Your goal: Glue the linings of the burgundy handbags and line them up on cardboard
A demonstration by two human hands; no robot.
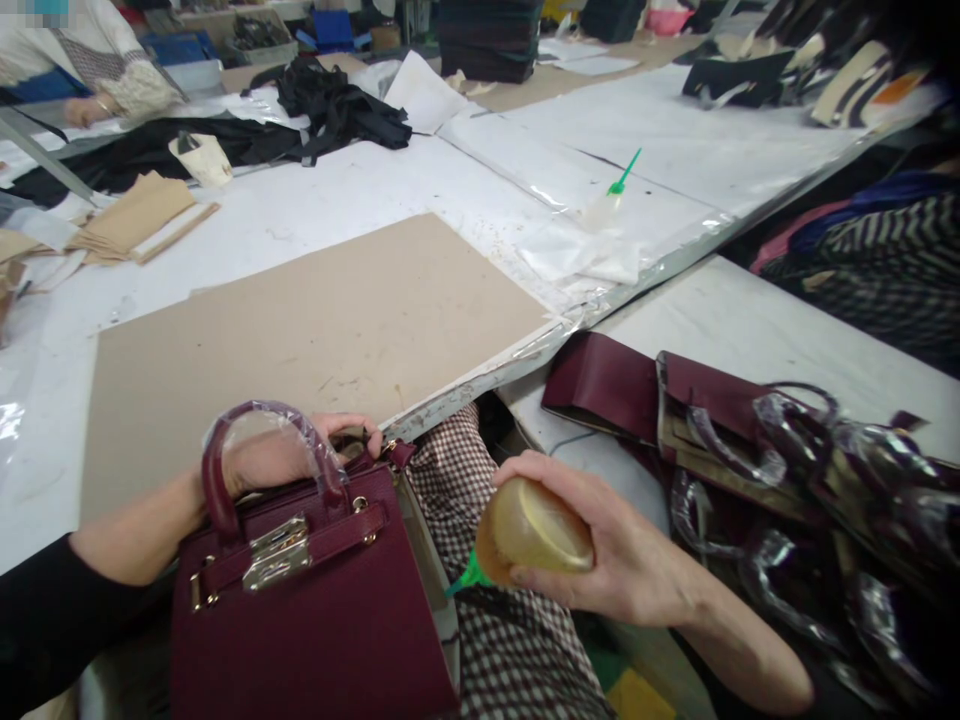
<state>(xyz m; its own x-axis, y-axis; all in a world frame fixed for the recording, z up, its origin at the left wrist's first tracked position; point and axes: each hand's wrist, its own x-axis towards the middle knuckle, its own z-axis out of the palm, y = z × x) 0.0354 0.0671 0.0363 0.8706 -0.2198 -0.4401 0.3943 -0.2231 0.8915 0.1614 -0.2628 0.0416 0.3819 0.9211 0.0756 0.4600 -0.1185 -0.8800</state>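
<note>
My left hand (289,452) grips the top of a burgundy handbag (307,610) from behind, just under its plastic-wrapped handle; the bag stands upright in my lap with a gold clasp facing me. In my right hand (622,555) is a small squeeze bottle of yellowish glue (534,545). Its green nozzle (469,578) points left and touches the bag's right side edge.
A brown cardboard sheet (315,330) lies on the white table ahead. Another green-tipped glue bottle (611,200) lies on plastic film beyond it. To the right sits a pile of burgundy bags (750,450) with wrapped handles. Another person's arm (97,95) rests at far left.
</note>
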